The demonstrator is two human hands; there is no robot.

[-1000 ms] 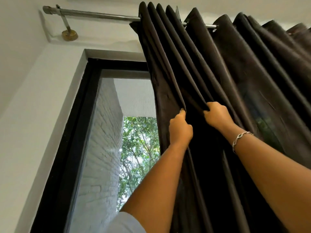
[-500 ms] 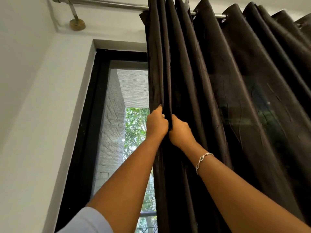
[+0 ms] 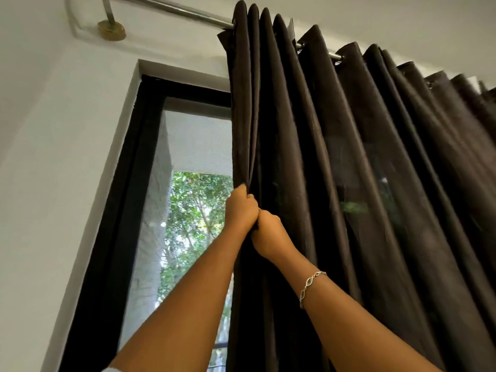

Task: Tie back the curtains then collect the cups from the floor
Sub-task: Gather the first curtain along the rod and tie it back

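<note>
Fisted together, left hand [image 3: 240,210] and right hand [image 3: 269,234] touch, both gripping the curtain [image 3: 349,183] at its left edge. Folds run vertical from rod [image 3: 182,10]. Ungathered bulk lies right of grip; right hand nearer. Window [image 3: 193,210] uncovered at left.

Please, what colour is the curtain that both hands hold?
The curtain is plain dark brown, best seen in the head view.
</note>
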